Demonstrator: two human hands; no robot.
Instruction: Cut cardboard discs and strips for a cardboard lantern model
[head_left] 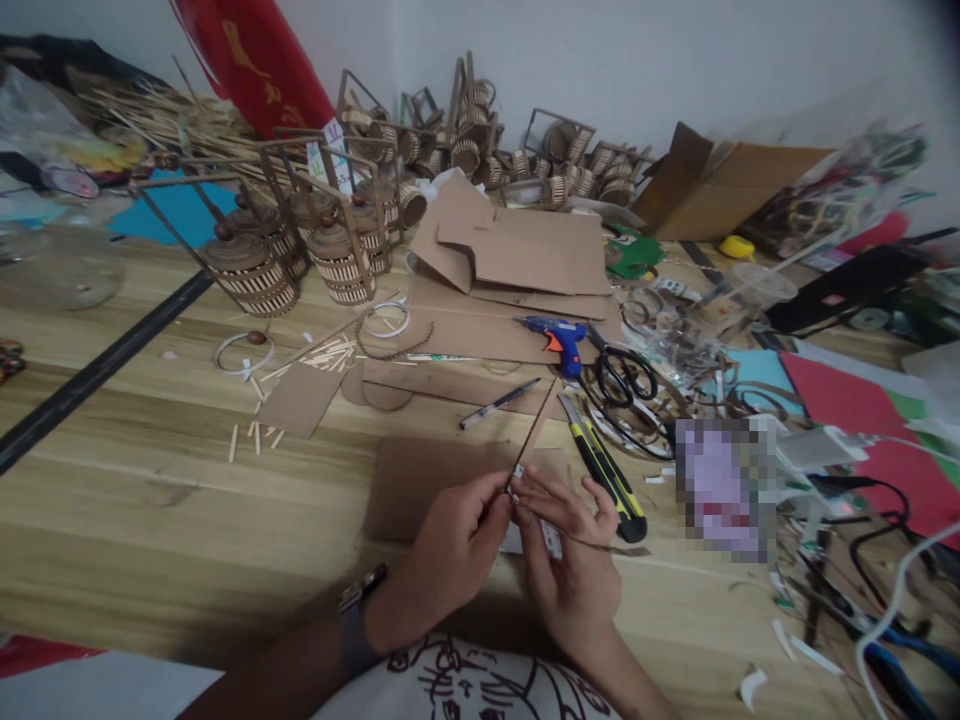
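Note:
My left hand [457, 535] is closed in a pinch near the table's front, thumb and fingers on a thin dark brown twisted cord [534, 430]. One end of the cord slants up and away from the fingertips. My right hand [574, 560] meets the left at the same spot, its thumb and forefinger pinched on the cord while the other fingers fan out. A flat brown strip [626, 550] sticks out to the right beneath that hand. Below both hands lies a brown cardboard piece [409, 490]. Exactly where the fingertips meet, the cord is partly hidden.
A yellow-black utility knife [606, 468], a pen [499, 403], a blue glue gun [559, 340] and black scissors [626, 378] lie beyond my hands. Miniature wooden buckets [341, 262] stand at the back left. Stacked cardboard [536, 250] sits behind. Scraps and a white cable [900, 585] crowd the right.

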